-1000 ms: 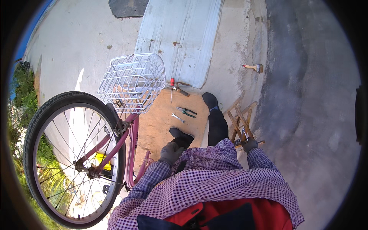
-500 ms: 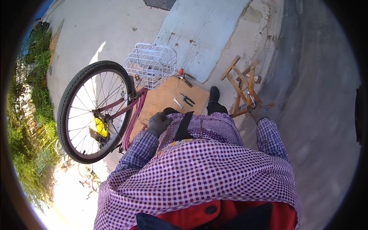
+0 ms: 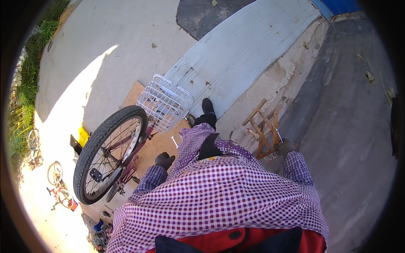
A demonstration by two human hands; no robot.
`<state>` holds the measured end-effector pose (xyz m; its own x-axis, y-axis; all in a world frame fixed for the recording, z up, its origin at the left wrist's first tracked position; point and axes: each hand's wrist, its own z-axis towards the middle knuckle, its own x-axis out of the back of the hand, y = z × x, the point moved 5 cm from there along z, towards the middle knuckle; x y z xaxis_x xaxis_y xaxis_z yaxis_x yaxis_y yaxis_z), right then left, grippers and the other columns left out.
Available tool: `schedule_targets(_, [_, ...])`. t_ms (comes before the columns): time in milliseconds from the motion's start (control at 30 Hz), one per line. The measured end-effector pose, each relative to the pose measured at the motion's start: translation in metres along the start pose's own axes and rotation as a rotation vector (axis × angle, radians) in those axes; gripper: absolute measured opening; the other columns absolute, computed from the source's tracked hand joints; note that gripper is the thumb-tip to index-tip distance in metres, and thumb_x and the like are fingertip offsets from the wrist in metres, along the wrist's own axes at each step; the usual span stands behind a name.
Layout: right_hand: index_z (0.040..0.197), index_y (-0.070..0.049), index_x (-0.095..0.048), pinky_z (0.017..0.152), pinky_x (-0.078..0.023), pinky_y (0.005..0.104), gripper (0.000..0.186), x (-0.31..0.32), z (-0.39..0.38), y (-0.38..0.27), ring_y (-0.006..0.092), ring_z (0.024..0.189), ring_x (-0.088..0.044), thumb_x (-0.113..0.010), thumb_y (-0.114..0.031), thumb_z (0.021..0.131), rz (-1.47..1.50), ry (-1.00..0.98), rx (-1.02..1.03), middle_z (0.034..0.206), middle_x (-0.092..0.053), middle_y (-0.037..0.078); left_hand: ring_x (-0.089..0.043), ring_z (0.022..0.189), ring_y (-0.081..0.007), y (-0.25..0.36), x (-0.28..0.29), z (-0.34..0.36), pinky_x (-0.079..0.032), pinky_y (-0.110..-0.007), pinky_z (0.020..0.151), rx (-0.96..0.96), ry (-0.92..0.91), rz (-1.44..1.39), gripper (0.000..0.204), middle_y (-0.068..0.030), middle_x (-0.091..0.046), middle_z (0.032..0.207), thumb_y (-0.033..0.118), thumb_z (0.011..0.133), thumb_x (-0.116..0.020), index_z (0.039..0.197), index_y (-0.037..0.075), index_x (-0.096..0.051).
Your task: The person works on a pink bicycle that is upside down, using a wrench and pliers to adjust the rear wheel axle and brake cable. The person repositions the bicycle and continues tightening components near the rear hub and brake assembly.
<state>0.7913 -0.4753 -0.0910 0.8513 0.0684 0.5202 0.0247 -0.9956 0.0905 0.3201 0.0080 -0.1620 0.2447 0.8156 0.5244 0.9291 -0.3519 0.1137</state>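
Broad pavement, its edge near right hand's wooden frame.

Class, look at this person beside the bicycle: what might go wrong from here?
The wrench lying on the wooden board is near the person's leg and might get stepped on.
The loose checked clothing hangs close to the wire basket and could snag.
The right hand seems to grip a silver tool beside the folding stool, so knocks are possible.
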Motion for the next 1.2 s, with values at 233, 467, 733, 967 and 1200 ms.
schedule_targets(233, [0.118, -0.002, -0.072, 0.089, -0.057, 0.0431, 0.056, 0.096, 0.002, -0.075, 0.0324, 0.099, -0.073, -0.078, -0.045, 0.084, 0.017, -0.015, -0.057, 0.107, -0.076, 0.021, -0.069, 0.107, -0.0382, 0.016, -0.016, 0.048, -0.053, -0.047, 0.093, -0.053, -0.111, -0.073, 0.055, -0.0221, -0.075, 0.109, 0.056, 0.079, -0.076, 0.107, 0.008, -0.076])
schedule_targets(467, [0.114, -0.002, -0.075, 0.092, -0.058, 0.0455, 0.051, 0.183, 0.067, -0.156, 0.0335, 0.103, -0.073, -0.078, -0.044, 0.086, -0.290, 0.057, 0.153, 0.110, -0.076, 0.020, -0.069, 0.109, -0.0405, 0.045, 0.037, 0.024, -0.054, -0.048, 0.093, 0.216, -0.118, -0.299, 0.072, -0.0258, -0.074, 0.113, 0.064, 0.076, -0.076, 0.110, 0.001, -0.075])
schedule_targets(733, [0.121, 0.001, -0.070, 0.092, -0.057, 0.0461, 0.055, 0.317, 0.136, -0.340, 0.0349, 0.103, -0.072, -0.077, -0.041, 0.087, -0.383, 0.072, 0.311, 0.112, -0.075, 0.022, -0.070, 0.104, -0.0383, 0.119, 0.029, 0.064, -0.055, -0.045, 0.089, 0.243, -0.242, -0.313, 0.061, -0.0232, -0.075, 0.107, 0.059, 0.073, -0.080, 0.103, 0.006, -0.077])
schedule_targets(967, [0.111, 0.003, -0.069, 0.081, -0.056, 0.0457, 0.051, 0.346, 0.104, -0.494, 0.0316, 0.088, -0.073, -0.075, -0.042, 0.088, -0.554, 0.098, 0.472, 0.098, -0.074, 0.022, -0.070, 0.110, -0.0384, 0.104, 0.036, -0.001, -0.054, -0.046, 0.094, 0.357, -0.188, -0.609, 0.054, -0.0224, -0.075, 0.112, 0.053, 0.079, -0.077, 0.108, 0.008, -0.076])
schedule_targets(1200, [0.118, -0.001, -0.069, 0.094, -0.054, 0.0478, 0.048, 0.358, 0.042, -0.729, 0.0367, 0.109, -0.069, -0.076, -0.039, 0.090, -0.856, 0.093, 0.528, 0.116, -0.073, 0.021, -0.067, 0.119, -0.0404, 0.095, 0.110, 0.032, -0.051, -0.049, 0.102, 0.307, -0.181, -0.827, 0.048, -0.0250, -0.071, 0.123, 0.044, 0.089, -0.067, 0.120, 0.008, -0.074])
